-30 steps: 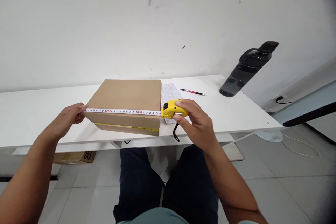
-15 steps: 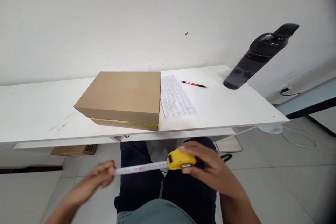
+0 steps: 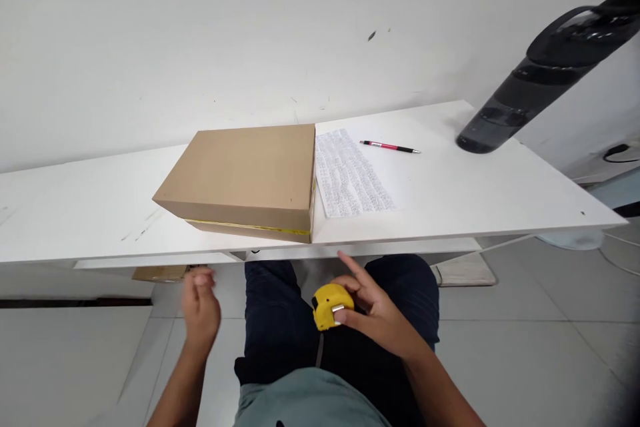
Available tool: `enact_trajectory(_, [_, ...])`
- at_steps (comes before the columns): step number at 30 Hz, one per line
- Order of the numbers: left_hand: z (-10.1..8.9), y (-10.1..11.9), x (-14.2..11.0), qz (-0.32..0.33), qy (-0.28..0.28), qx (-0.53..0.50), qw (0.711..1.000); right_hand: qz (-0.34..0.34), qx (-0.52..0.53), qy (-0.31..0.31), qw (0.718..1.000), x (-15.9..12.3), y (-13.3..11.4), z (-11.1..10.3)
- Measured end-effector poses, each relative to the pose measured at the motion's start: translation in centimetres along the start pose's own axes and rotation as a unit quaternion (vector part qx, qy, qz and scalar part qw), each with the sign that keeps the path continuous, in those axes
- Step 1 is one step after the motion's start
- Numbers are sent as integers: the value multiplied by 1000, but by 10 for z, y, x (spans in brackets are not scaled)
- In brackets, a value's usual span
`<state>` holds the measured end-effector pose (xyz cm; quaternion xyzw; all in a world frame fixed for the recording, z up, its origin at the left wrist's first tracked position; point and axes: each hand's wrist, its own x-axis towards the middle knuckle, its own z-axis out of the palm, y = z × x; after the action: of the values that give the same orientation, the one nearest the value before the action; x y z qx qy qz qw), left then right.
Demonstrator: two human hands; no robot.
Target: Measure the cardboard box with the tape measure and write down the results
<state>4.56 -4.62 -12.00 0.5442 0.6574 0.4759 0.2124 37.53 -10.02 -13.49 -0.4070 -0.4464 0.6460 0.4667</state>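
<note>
My right hand [image 3: 377, 317] grips a yellow tape measure [image 3: 331, 305] above my lap, thumb beside its silver clip and index finger stretched toward the desk edge. No blade shows outside the case. To the left, my left hand [image 3: 201, 310] is raised with its fingers curled in and slightly blurred; nothing shows in it. Beyond both hands, a closed brown cardboard box [image 3: 245, 170] lies on the white desk [image 3: 450, 203], a yellow strip running along its front seam. Both hands are apart from the box.
Right of the box lies a sheet of paper [image 3: 350, 177] covered in writing, with a red and black pen [image 3: 390, 146] beside it. A tall dark bottle [image 3: 520, 103] stands at the desk's right. Another cardboard box [image 3: 159, 273] sits below the desk.
The white tape blade that stretched between my hands is no longer visible. My left hand has turned upward and moved up a little. The view has shifted, moving the bottle rightward in the picture.
</note>
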Motion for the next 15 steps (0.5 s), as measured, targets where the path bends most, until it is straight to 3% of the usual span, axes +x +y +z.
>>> enact_trajectory(3, [-9,3,45,24,98,3,995,-5,-2,-2,1000,26,-9,0])
enact_trajectory(9, [-11,26,82,43,52,-38,997,-4,88,-84,993,63,-16,19])
enact_trajectory(13, [-37,50,96,132,125,-3,983,-11,189,-163,968,60,-25,31])
enact_trajectory(15, [-52,72,106,172,110,27,979,-4,212,-219,952,57,-34,40])
